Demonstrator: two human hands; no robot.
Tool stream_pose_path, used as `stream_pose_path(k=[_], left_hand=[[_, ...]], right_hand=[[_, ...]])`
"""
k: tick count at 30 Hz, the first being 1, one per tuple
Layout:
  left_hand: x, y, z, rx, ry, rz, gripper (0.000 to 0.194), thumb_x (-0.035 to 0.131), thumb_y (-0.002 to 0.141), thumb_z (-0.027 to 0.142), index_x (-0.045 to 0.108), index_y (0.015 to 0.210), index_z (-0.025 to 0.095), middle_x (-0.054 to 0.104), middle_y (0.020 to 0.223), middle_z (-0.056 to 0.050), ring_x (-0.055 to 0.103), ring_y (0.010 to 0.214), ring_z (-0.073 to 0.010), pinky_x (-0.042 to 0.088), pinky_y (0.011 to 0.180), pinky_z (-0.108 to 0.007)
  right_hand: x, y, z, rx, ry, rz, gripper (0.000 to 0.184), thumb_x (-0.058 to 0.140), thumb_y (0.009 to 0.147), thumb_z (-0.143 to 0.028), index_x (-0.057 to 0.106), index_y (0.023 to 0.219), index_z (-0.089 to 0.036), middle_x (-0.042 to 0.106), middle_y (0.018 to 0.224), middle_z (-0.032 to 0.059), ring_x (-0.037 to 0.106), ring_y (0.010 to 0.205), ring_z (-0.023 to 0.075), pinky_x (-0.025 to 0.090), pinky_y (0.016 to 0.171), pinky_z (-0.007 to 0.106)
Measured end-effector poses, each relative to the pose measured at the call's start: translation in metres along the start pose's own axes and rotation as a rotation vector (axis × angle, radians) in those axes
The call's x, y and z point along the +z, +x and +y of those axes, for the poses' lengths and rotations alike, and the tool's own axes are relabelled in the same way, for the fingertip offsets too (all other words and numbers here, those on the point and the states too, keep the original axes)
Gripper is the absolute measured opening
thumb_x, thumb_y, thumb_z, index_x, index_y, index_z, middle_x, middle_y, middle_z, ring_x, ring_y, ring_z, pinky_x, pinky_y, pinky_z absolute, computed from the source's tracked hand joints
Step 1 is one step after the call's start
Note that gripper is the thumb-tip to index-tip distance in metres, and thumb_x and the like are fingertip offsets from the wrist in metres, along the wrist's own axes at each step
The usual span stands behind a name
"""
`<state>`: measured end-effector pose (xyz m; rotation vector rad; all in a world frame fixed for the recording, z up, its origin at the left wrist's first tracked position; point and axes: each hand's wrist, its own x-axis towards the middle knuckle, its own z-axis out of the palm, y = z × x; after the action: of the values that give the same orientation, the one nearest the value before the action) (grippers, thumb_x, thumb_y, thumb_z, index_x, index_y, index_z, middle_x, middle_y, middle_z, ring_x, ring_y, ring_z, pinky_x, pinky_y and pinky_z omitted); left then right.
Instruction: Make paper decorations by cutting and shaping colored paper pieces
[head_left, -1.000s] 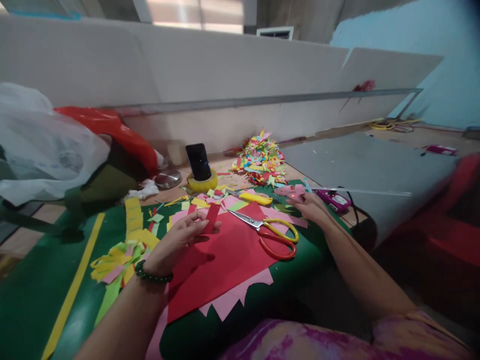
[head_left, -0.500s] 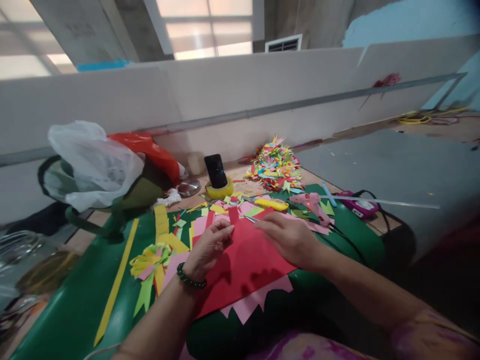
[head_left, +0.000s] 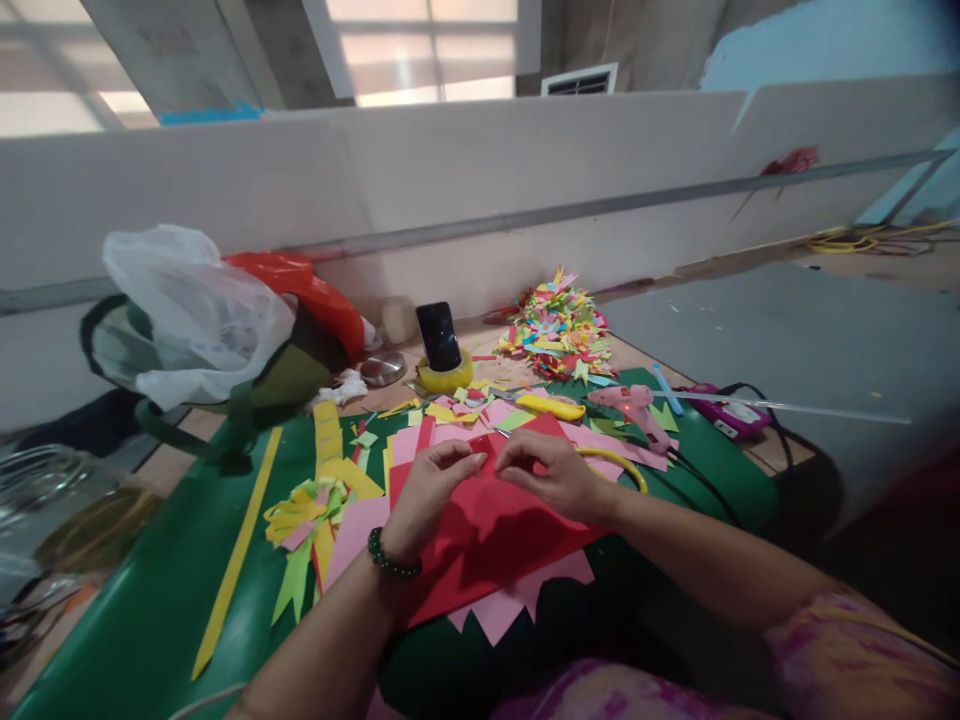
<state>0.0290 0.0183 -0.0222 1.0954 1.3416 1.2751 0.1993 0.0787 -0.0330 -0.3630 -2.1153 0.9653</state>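
My left hand (head_left: 431,492), with a dark green bead bracelet (head_left: 391,555), hovers over a large red paper sheet (head_left: 480,555). Its thumb and fingers pinch a small red paper strip (head_left: 484,443), mostly hidden against the red sheet. Close beside it, my right hand (head_left: 551,475) is curled, its fingertips near the strip. Scissors (head_left: 636,470) are in the right hand: a yellow handle loop sticks out behind it and a blade tip shows beyond the fingers. Pink paper with a zigzag edge (head_left: 495,612) lies under the red sheet.
A pink glue gun (head_left: 637,410) and yellow-handled cutter (head_left: 551,406) lie beyond the hands. A phone (head_left: 439,336) leans on a tape roll (head_left: 444,374). Farther back is a heap of paper flowers (head_left: 559,330). A paper bow (head_left: 309,512), yellow strip (head_left: 238,550) and bag (head_left: 300,355) are left.
My right hand has turned, bringing its fingertips toward my left hand; the scissors' yellow handle now shows and less blade is visible. The red strip in my left hand has dropped lower. The view shifted slightly.
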Motion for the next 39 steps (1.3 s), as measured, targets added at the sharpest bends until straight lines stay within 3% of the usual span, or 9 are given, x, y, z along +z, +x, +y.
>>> stream_pose_path(k=[4, 9, 28, 31, 34, 39], left_hand=[[0.002, -0.002, 0.003, 0.034, 0.185, -0.002, 0.025, 0.07, 0.063, 0.042, 0.063, 0.063, 0.018, 0.061, 0.061, -0.001, 0.056, 0.066, -0.0164, 0.044, 0.068, -0.028], [0.003, -0.003, 0.001, 0.093, 0.295, -0.005, 0.022, 0.064, 0.067, 0.04, 0.063, 0.063, 0.018, 0.065, 0.064, -0.002, 0.058, 0.066, -0.0177, 0.045, 0.065, -0.028], [0.004, -0.006, 0.001, 0.197, 0.453, -0.006, 0.016, 0.057, 0.071, 0.031, 0.062, 0.062, 0.019, 0.069, 0.068, -0.003, 0.061, 0.069, -0.0191, 0.045, 0.069, -0.028], [0.004, -0.007, 0.0, 0.195, 0.48, -0.024, 0.016, 0.056, 0.072, 0.03, 0.064, 0.064, 0.019, 0.069, 0.068, -0.003, 0.06, 0.068, -0.0188, 0.044, 0.067, -0.028], [0.005, -0.007, 0.0, 0.186, 0.49, -0.056, 0.015, 0.056, 0.073, 0.03, 0.064, 0.066, 0.019, 0.069, 0.069, -0.003, 0.06, 0.068, -0.0191, 0.044, 0.067, -0.028], [0.006, -0.008, 0.003, 0.163, 0.477, -0.086, 0.012, 0.056, 0.071, 0.028, 0.061, 0.066, 0.018, 0.066, 0.07, -0.004, 0.058, 0.071, -0.019, 0.044, 0.07, -0.029]], right_hand=[[0.001, 0.004, 0.005, 0.229, 0.147, 0.083, 0.027, 0.064, 0.082, -0.043, 0.059, 0.073, -0.018, 0.057, 0.065, -0.0011, 0.045, 0.056, 0.0099, 0.038, 0.05, 0.023], [0.001, 0.006, 0.014, 0.35, 0.209, 0.103, 0.033, 0.069, 0.073, -0.047, 0.059, 0.067, -0.017, 0.055, 0.059, -0.0026, 0.041, 0.052, 0.0085, 0.036, 0.047, 0.022], [0.001, 0.007, 0.016, 0.408, 0.189, 0.091, 0.022, 0.067, 0.071, -0.035, 0.056, 0.065, -0.018, 0.054, 0.059, -0.0034, 0.044, 0.052, 0.009, 0.036, 0.049, 0.023], [0.0, 0.006, 0.013, 0.388, 0.144, 0.104, 0.016, 0.065, 0.071, -0.03, 0.054, 0.072, -0.019, 0.058, 0.069, -0.0021, 0.05, 0.059, 0.0105, 0.04, 0.054, 0.024], [0.001, 0.006, 0.01, 0.372, 0.204, 0.096, 0.022, 0.066, 0.069, -0.028, 0.051, 0.083, -0.02, 0.063, 0.079, 0.0002, 0.058, 0.068, 0.0132, 0.042, 0.057, 0.025], [0.002, 0.005, 0.01, 0.389, 0.253, 0.108, 0.028, 0.064, 0.068, -0.025, 0.047, 0.09, -0.021, 0.061, 0.074, -0.0022, 0.059, 0.066, 0.0131, 0.042, 0.058, 0.025]])
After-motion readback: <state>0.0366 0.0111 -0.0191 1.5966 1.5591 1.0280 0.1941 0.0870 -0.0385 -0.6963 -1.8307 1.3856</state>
